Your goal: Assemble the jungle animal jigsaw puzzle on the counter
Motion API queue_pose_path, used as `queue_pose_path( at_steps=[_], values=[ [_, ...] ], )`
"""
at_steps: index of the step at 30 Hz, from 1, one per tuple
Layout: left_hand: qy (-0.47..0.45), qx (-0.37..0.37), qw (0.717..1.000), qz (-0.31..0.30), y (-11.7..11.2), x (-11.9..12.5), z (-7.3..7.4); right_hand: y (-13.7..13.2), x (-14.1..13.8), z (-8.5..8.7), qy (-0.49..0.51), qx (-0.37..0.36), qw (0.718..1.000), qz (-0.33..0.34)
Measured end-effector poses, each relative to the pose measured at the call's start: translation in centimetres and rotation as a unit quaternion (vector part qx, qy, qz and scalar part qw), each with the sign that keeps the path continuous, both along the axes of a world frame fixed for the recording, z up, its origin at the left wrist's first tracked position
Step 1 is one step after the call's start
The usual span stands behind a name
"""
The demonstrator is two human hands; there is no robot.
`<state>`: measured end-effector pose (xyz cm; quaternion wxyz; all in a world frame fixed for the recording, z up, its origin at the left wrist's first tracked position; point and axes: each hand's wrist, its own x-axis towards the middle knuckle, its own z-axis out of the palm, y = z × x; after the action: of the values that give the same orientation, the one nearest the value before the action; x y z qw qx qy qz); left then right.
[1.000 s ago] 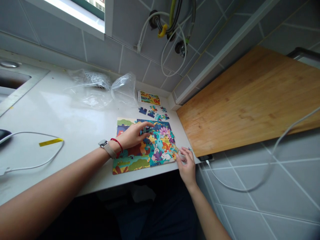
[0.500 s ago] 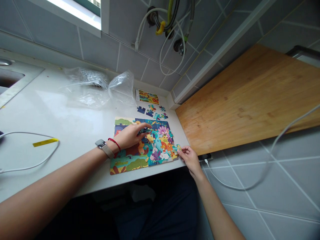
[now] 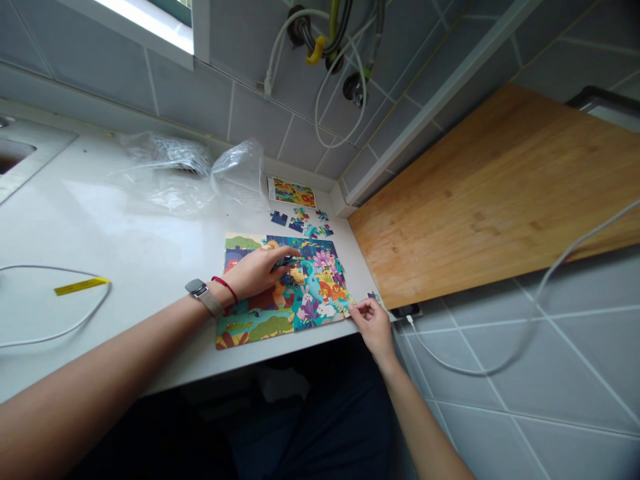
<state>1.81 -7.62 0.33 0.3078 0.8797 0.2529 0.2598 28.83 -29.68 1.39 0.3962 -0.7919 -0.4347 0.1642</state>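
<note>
A colourful animal jigsaw puzzle (image 3: pixel 260 323) lies on the white counter (image 3: pixel 125 253) near its front edge. My left hand (image 3: pixel 257 270) rests flat on the puzzle's middle, fingers stretched toward a dark piece. My right hand (image 3: pixel 373 323) is at the puzzle's lower right corner, fingers pinched at the edge pieces; whether they hold a piece is unclear. A small loose piece (image 3: pixel 373 295) lies just beyond that hand. Several loose pieces (image 3: pixel 303 223) sit behind the puzzle, with a small reference picture (image 3: pixel 291 192) behind them.
Crumpled clear plastic bags (image 3: pixel 200 173) lie at the back of the counter. A white cable (image 3: pixel 60 327) and a yellow strip (image 3: pixel 80 286) lie at left. A wooden board (image 3: pixel 490 193) rises at right, with a charger cable (image 3: pixel 500 360) hanging. Hoses (image 3: pixel 340 60) hang on the tiled wall.
My right hand moved from holding a piece off the puzzle's right corner back onto the corner edge. The left hand stayed on the puzzle. The view shifted slightly.
</note>
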Motion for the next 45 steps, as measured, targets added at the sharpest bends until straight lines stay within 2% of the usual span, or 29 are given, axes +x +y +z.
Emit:
queue_pose_path(
  at_steps=[5,7,15,27,32,35,38,42,45],
  values=[
    [0.011,0.002,1.000,0.001,0.0,0.0,0.1,-0.3,0.0,0.5,-0.126,-0.058,0.990,0.003],
    [0.017,0.000,1.000,0.001,-0.1,0.0,0.1,-0.3,0.3,0.6,-0.148,-0.069,0.987,0.006],
    [0.016,-0.009,1.000,-0.007,-0.1,-0.1,0.4,0.3,1.3,0.6,-0.136,-0.102,0.985,0.038],
    [0.009,-0.018,1.000,-0.005,-0.2,0.0,0.3,0.1,0.3,0.8,-0.153,-0.115,0.981,0.036],
    [-0.037,-0.038,0.999,0.007,-0.3,0.0,0.2,0.1,0.3,0.6,-0.155,-0.125,0.980,0.029],
    [-0.067,-0.070,0.995,0.007,-0.2,0.0,0.4,-0.2,0.0,0.2,-0.175,-0.111,0.978,0.021],
    [-0.102,-0.135,0.986,-0.001,-0.1,0.0,0.5,-0.7,-0.9,-0.6,-0.243,-0.081,0.967,0.007],
    [-0.158,-0.284,0.944,-0.056,0.0,0.3,0.3,-1.2,-1.9,-1.8,-0.336,-0.034,0.941,-0.011],
    [-0.175,-0.356,0.915,-0.075,0.1,0.5,0.2,-1.3,-2.0,-2.1,-0.345,-0.027,0.938,-0.018]
  ],
)
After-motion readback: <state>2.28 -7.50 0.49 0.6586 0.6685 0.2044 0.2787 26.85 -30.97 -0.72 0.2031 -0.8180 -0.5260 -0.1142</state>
